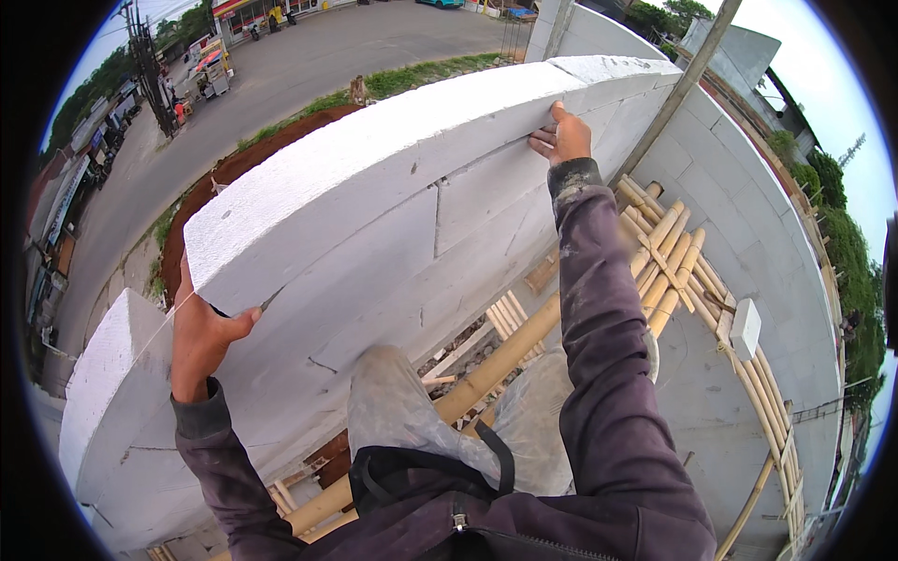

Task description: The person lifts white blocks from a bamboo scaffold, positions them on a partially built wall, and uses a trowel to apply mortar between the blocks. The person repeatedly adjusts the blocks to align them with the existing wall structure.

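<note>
A long white aerated concrete block [374,140] lies on top of a wall of similar blocks [374,252]. My left hand [208,332] grips its near left end, with the thumb on the near face and the other fingers partly hidden behind the end. Toward the far right end, my right hand [564,137] holds the near face, fingers bent against the seam below it. Beyond that, another block [617,68] continues the top course. A lower block [108,360] stands to the left of my left hand, and a thin string crosses there.
Bamboo scaffolding [669,252] stands at right, with a small white block piece [745,329] on its poles. A thick bamboo pole [510,360] runs below my legs, above rubble. Another block wall [739,178] curves along the right. A road [309,70] lies beyond the wall.
</note>
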`<state>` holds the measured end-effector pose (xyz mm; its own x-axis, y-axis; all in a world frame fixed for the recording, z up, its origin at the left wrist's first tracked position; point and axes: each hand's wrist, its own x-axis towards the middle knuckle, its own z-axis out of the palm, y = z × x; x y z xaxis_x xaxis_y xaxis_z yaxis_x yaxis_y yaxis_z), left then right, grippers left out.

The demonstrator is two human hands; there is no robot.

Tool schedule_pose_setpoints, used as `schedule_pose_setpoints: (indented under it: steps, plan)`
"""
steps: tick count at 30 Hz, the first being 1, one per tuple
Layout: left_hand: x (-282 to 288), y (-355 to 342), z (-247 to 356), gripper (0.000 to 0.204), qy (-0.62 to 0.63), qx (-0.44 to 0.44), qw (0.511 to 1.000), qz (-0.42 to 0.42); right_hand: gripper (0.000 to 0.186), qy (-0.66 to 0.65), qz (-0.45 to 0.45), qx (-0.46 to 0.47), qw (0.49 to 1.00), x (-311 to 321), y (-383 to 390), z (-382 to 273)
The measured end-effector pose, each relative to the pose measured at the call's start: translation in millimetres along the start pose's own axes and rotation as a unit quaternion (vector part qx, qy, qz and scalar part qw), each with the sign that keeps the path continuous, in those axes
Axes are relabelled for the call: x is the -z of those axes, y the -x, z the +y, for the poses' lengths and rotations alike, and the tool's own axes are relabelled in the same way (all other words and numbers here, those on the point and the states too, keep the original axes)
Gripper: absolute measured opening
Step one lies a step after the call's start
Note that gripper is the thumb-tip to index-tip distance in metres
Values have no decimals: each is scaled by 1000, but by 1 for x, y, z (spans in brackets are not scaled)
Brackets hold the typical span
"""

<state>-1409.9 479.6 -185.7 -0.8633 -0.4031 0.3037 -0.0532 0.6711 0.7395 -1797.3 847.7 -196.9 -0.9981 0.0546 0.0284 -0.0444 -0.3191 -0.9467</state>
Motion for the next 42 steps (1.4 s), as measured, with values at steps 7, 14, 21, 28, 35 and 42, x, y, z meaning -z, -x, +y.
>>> schedule_pose_setpoints:
  steps: [7, 14, 21, 28, 35, 42]
  plan:
    - [2, 0, -4, 102, -14, 20, 1000, -10, 53, 0, 13, 7, 1000, -1, 5, -1]
    - [4, 0, -11, 99, 18, -6, 999, -33, 55, 13, 3, 5, 1000, 2, 4, -3]
    - [7, 1, -10, 94, -30, 47, 998, -34, 54, 58, -2, 17, 998, 36, -3, 4]
    - [6, 5, -8, 73, -48, 37, 998, -12, 35, 162, -14, -2, 987, 77, 36, 24]
    - [15, 9, -23, 64, -115, 102, 988, -25, 32, 302, -232, -29, 924, 99, 160, 34]
    - [43, 33, -71, 91, -150, 72, 985, 55, 53, 253, -447, -42, 857, 159, 237, 48]
